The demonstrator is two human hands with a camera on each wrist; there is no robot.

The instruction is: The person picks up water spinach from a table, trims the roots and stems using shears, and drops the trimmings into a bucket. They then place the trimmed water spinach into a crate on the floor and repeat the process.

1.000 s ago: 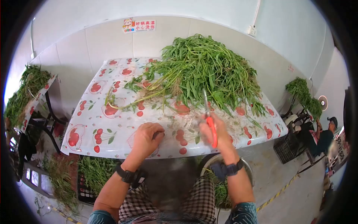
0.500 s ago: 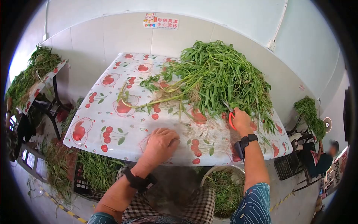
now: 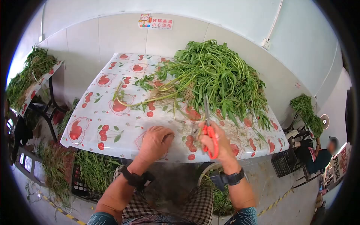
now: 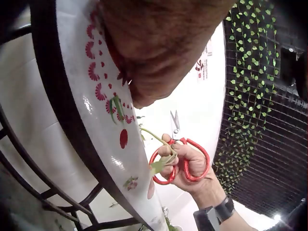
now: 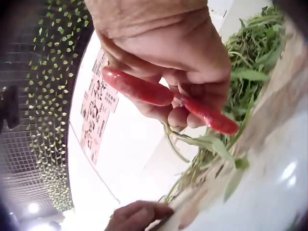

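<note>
My right hand (image 3: 224, 149) grips a pair of scissors (image 3: 214, 142) by the red handles, above the near part of the table. The blades point away from me, a little apart in the left wrist view. Fingers of that hand also pinch a leafy green sprig (image 5: 219, 144), its leaves hanging below the knuckles. My left hand (image 3: 155, 141) rests loosely curled at the table's front edge, with nothing seen in it. Beyond both hands lies a big heap of leafy green stems (image 3: 221, 77), one long stem (image 3: 144, 101) trailing left.
Cherry-patterned plastic covers the table (image 3: 90, 116), with trimmings scattered before the heap. Below stand a black crate of greens (image 3: 93, 168) and a metal basin (image 3: 221, 198) holding cut stems. More greens (image 3: 32, 75) lie on a left table. A seated person (image 3: 318, 159) is at right.
My right hand reached to the heap's near edge, then drew back toward me with the scissors and a sprig. The left hand stays at the table's front edge. The head view shifted slightly.
</note>
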